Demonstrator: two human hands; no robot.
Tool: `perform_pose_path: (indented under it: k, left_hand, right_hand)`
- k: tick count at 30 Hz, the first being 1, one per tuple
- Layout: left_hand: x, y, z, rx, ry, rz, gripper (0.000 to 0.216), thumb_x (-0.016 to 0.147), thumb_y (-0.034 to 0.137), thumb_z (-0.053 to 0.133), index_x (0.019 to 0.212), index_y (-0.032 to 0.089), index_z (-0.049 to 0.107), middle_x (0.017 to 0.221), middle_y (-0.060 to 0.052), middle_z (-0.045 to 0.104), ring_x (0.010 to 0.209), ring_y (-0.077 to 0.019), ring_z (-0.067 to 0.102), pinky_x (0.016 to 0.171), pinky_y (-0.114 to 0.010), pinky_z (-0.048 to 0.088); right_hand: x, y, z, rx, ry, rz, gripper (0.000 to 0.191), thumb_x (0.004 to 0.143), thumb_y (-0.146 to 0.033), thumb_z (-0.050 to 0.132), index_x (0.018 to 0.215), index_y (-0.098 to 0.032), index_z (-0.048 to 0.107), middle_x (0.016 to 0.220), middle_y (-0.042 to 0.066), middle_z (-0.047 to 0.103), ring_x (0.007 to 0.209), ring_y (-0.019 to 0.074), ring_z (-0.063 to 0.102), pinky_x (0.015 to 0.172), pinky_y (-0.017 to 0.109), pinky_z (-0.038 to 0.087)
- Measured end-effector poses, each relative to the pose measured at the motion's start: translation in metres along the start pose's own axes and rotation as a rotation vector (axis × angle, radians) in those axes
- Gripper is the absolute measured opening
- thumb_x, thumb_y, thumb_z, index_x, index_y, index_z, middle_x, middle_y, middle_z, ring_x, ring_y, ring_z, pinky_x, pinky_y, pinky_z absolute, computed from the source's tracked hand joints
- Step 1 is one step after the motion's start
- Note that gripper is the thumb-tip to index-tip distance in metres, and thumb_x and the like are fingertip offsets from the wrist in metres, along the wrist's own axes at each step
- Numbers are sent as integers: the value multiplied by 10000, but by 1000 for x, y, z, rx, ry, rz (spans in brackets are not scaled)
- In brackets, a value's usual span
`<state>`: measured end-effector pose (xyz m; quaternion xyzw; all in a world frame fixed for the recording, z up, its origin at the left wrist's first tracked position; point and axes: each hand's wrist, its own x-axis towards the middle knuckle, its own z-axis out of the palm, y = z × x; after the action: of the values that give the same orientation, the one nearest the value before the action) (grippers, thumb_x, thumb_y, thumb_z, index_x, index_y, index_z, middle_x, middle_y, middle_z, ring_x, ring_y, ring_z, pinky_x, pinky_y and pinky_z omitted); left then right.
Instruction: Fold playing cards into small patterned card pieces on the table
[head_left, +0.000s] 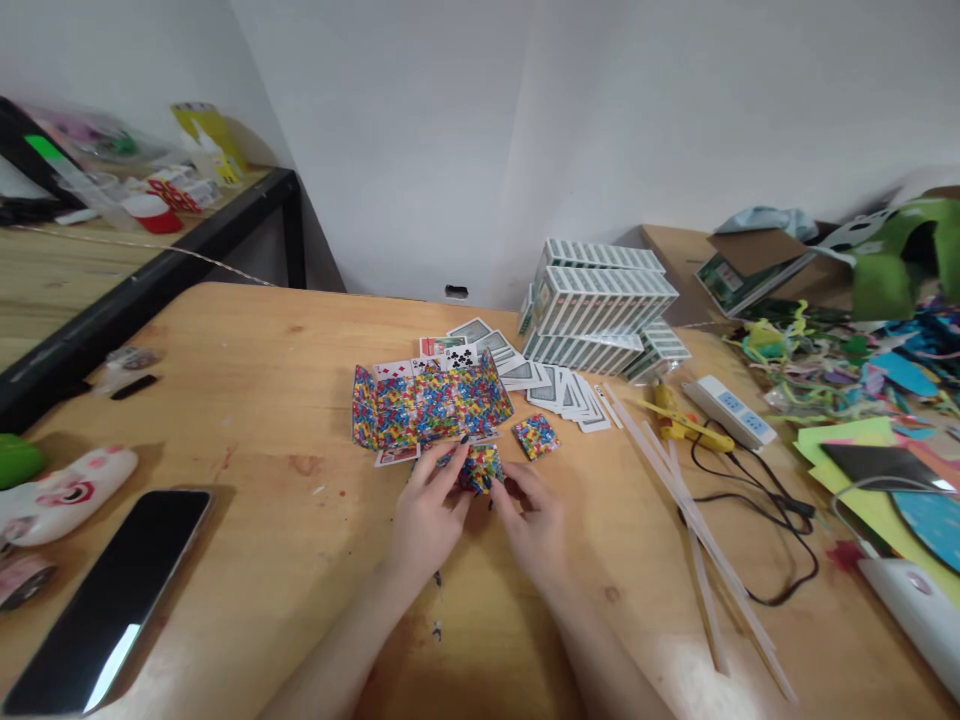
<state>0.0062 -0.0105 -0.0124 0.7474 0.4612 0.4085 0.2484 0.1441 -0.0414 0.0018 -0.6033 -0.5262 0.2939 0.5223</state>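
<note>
Between my left hand (429, 505) and my right hand (534, 520) is a small piece covered in a multicoloured pattern (481, 466). The fingers of both hands are closed on its sides. Just behind it stands a larger folded structure (431, 405) in the same pattern, with playing cards (461, 358) sticking up along its back edge. One more card (397, 455) juts out at its front left. A separate small patterned square (536, 436) lies flat to the right of the structure. My fingers partly hide the held piece.
Face-down cards (566, 392) fan out behind, beside stacked striped card boxes (604, 300). Glue sticks (694, 520), a yellow glue gun (686, 420) and a power strip (729, 412) lie right, near coloured scraps (862, 350). A phone (112, 600) and a white toy (71, 492) lie left.
</note>
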Motion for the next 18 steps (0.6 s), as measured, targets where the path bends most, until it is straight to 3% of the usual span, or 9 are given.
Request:
perform_pose_path:
  k: [10,18]
  left_hand:
    - [0,4,-3,20,-44,18,543,760,78,500,1259,281,440,1200,-70,452,960,-179,581,844,-350,517]
    - [-4,11,3,67,-130,79,580,714,26,484,1253,235,445,1159,-80,468,1032,-199,529,895,-344,476]
  right_hand:
    - [-3,-2,2,15,16,-2,148,775,-280,565,831,-220,689,769,60,653,686,184,593,624,299,489]
    - [-1,12,0,97,-19,200,193,799,-353,525,870,-186,592,674,15,592,572,145,531,518,244,429]
